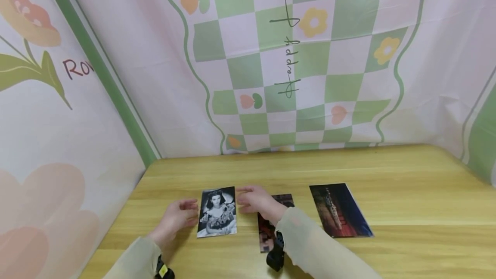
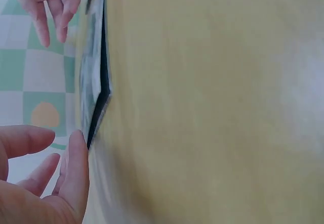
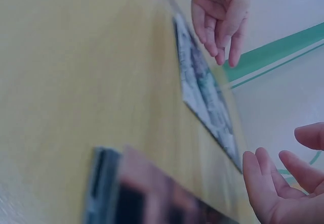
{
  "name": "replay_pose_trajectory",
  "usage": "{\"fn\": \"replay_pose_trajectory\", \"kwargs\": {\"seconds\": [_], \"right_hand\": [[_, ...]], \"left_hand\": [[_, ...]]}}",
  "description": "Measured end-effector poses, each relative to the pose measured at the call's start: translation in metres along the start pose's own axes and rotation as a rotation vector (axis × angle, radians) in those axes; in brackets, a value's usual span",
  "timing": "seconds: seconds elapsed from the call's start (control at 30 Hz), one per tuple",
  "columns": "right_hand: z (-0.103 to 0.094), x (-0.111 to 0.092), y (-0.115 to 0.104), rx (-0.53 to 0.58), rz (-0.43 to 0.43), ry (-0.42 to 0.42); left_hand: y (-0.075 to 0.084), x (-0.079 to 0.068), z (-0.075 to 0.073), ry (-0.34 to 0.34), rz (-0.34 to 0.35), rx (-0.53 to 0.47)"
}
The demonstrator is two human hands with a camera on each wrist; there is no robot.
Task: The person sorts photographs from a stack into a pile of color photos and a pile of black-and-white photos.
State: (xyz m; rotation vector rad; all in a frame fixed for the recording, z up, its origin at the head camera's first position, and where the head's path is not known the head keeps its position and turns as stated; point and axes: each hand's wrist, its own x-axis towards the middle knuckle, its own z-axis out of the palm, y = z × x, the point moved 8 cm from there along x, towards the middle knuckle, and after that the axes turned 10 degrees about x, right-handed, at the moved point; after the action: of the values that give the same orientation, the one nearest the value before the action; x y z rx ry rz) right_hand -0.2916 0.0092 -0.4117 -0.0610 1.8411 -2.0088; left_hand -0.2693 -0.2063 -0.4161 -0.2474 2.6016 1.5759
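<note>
A black-and-white photo card of a person in a ruffled dress lies flat on the wooden table. My left hand is beside its left edge, fingers relaxed. Close to the card's upper right edge is my right hand, fingers loosely extended and thumb apart. The left wrist view shows the left fingertips at the card's edge; whether they touch it I cannot tell. In the right wrist view the right fingertips are near a corner of the card. Neither hand holds anything.
Under my right wrist lies a dark reddish picture card, partly hidden by the forearm; it looks like a stack in the right wrist view. Farther right is a dark blue-and-red picture card. A patterned cloth hangs behind the table.
</note>
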Motion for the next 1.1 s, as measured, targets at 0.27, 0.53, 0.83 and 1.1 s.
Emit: {"fn": "replay_pose_trajectory", "kwargs": {"seconds": [0.27, 0.53, 0.83, 1.1], "right_hand": [[-0.008, -0.009, -0.012, 0.001, -0.052, -0.035], [-0.030, -0.019, -0.018, 0.023, -0.085, -0.036], [-0.053, -0.032, -0.015, 0.024, -0.100, -0.031], [-0.075, -0.046, -0.014, 0.046, -0.085, 0.033]], "left_hand": [[0.009, -0.002, 0.004, 0.002, 0.039, 0.035], [0.027, -0.009, 0.021, -0.048, 0.072, -0.009], [0.049, -0.019, 0.047, -0.153, 0.149, -0.092], [0.058, -0.022, 0.075, -0.274, 0.159, -0.139]]}}
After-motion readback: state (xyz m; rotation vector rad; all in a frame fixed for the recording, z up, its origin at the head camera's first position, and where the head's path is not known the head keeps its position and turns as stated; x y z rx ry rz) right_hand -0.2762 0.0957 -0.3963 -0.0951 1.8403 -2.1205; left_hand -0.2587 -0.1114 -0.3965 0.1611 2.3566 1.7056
